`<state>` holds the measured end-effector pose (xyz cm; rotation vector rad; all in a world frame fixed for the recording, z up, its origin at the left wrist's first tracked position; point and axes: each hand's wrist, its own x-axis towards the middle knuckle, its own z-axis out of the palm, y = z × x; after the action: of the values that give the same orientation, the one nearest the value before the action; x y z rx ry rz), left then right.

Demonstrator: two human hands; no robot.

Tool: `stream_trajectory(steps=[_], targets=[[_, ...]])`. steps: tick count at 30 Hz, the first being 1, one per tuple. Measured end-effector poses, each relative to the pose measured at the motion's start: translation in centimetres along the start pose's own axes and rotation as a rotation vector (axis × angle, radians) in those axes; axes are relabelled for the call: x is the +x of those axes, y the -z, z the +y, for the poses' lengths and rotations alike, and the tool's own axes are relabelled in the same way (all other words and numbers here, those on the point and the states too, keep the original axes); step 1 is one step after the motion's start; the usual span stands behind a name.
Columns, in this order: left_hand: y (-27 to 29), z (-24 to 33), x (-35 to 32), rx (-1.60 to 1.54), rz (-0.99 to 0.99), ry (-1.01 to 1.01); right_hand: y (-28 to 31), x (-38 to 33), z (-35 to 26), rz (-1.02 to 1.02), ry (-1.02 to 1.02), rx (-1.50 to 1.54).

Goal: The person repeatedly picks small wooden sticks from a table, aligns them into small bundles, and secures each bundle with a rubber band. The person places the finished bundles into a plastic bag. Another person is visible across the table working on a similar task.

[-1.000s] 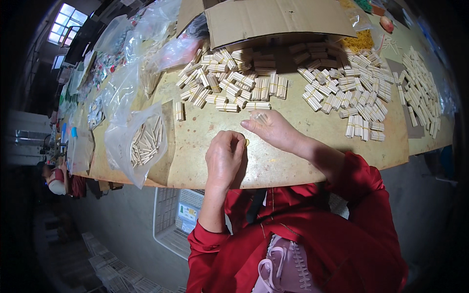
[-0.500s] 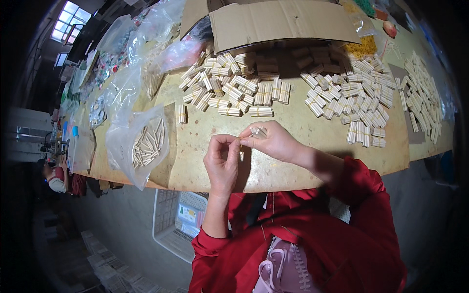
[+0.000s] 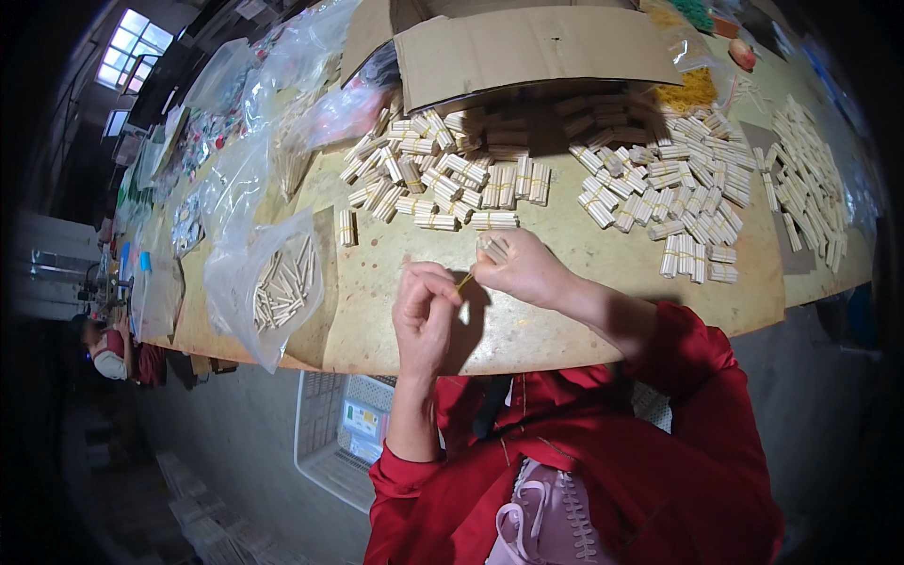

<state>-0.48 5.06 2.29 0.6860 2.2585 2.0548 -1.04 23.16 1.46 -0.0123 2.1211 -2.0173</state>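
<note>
My right hand (image 3: 529, 271) is closed round a small bundle of pale wooden sticks (image 3: 492, 249), whose ends show above the fist. A thin yellow rubber band (image 3: 464, 281) stretches from this hand to the pinched fingers of my left hand (image 3: 421, 320). Both hands are above the table near its front edge. Beyond them lies a heap of banded stick bundles (image 3: 455, 174), with one bundle (image 3: 347, 228) apart on its left. Another heap of banded bundles (image 3: 692, 202) spreads to the right. Left of my hands, a clear plastic bag (image 3: 231, 282) lies open around loose sticks (image 3: 283, 287).
A cardboard box (image 3: 537, 55) stands at the back, with yellow rubber bands (image 3: 695, 91) beside it. Loose sticks (image 3: 812, 184) lie far right. Plastic bags (image 3: 231, 184) cover the back left. Below the table edge sits a white basket (image 3: 315, 428). Another person (image 3: 115, 353) is far left.
My left hand has moved slightly away from the right, and the rubber band now shows stretched between them. The right hand still grips the sticks. The whole view has shifted a little.
</note>
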Motion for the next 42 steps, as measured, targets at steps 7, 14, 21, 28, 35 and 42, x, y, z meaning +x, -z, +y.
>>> stream_trajectory(steps=[7,14,21,28,35,42], targets=[[-0.3,3.8,-0.8,0.049,-0.207,0.039,0.0,-0.9,0.1,0.040,0.220,-0.813],[-0.5,0.5,-0.6,0.297,-0.013,0.061,-0.3,-1.8,-0.5,0.221,0.395,-0.931],[0.5,3.5,1.5,0.366,-0.343,-0.119,-1.1,-2.3,-0.3,-0.030,0.432,-1.040],[2.5,1.8,1.8,-0.238,-0.397,0.450,-2.2,-2.5,0.6,-0.086,0.541,-0.929],[0.8,1.0,1.7,-0.775,-0.239,0.543,-2.1,-2.7,0.1,0.094,0.534,-0.713],[0.3,-0.3,0.8,-0.918,-0.168,0.663,-2.6,-3.0,-0.3,0.011,0.546,-0.356]])
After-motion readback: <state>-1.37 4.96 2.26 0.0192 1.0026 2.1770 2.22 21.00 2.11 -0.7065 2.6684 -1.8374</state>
